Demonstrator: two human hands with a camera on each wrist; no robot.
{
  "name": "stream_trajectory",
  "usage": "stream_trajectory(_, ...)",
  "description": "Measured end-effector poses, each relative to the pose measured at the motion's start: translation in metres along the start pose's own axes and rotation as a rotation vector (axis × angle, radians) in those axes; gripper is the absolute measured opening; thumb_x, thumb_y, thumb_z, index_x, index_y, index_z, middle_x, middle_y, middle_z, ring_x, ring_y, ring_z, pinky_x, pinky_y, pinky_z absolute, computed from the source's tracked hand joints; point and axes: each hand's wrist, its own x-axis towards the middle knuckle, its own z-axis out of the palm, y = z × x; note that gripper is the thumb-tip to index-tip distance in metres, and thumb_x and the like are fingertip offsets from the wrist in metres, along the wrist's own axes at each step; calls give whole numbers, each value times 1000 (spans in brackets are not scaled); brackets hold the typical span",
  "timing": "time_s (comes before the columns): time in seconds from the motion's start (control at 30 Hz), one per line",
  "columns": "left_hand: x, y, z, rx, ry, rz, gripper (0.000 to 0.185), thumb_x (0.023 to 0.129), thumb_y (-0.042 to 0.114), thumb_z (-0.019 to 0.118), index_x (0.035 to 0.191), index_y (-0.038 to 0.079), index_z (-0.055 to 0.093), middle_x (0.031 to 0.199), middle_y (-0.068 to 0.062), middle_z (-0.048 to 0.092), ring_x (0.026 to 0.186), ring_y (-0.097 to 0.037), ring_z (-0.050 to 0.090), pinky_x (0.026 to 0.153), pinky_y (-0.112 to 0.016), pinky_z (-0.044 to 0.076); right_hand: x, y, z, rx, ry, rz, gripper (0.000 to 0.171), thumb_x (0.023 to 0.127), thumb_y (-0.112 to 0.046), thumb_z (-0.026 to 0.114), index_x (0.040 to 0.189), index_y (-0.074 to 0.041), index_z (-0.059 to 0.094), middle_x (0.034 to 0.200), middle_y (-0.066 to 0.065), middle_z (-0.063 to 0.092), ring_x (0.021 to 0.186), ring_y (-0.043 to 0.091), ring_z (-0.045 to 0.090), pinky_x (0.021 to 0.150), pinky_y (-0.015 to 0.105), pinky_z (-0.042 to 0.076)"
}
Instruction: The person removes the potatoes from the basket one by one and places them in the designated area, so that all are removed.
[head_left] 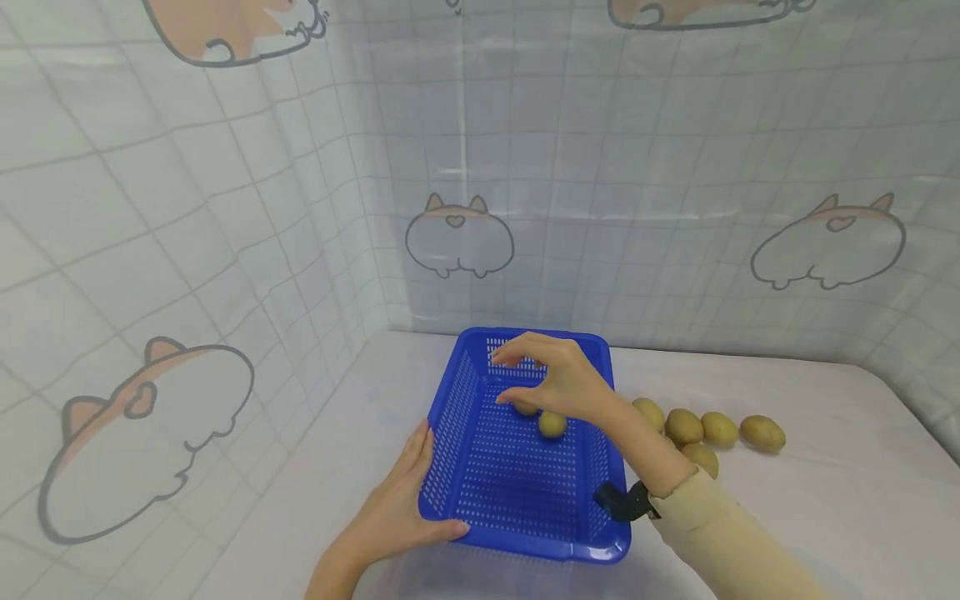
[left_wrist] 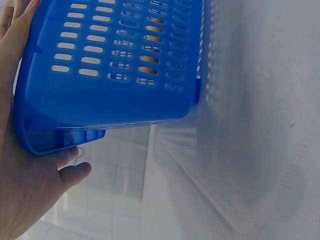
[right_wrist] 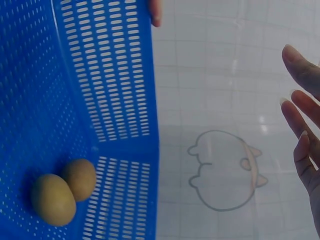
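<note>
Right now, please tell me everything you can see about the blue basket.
The blue basket is rectangular, looks like plastic, with slotted walls and floor and a solid rim. It sits upright on the white table. Two potatoes lie inside. The left hand holds its near left corner; the right hand hovers open above.

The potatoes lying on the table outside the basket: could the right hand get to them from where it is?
Probably yes: the right hand hovers empty above the blue basket, and the potatoes lie uncovered just beside it.
</note>
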Motion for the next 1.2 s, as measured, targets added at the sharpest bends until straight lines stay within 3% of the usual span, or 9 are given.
stream_trajectory(0.37,0,1,-1,-14,1,-7,129,67,64,77,152,3,3,160,-5,-9,145,-27,4,110,-56,24,1,23,16,-20,-53,97,46,67,-22,89,107,-12,69,99,-4,70,86,7,63,66,26,51)
stream_trajectory(0.6,0,1,0,-10,13,-4,128,66,61,78,153,2,5,160,-7,-7,145,-28,5,111,-55,23,-1,44,30,-8,-93,232,42,71,-28,87,106,-14,69,102,-5,70,87,10,65,65,27,50)
stream_trajectory(1.03,0,3,0,0,4,6,126,69,60,77,152,-2,4,160,-10,-8,145,-32,5,109,-58,23,-11,60,41,14,-245,451,46,71,-25,87,109,-11,66,107,3,69,96,22,67,84,45,53)
stream_trajectory(1.2,0,3,-1,8,-3,9,126,70,61,76,152,-2,4,160,-11,-9,145,-31,4,110,-57,23,-14,65,44,29,-246,462,43,71,-24,87,108,-16,66,108,2,68,97,21,67,85,45,53)
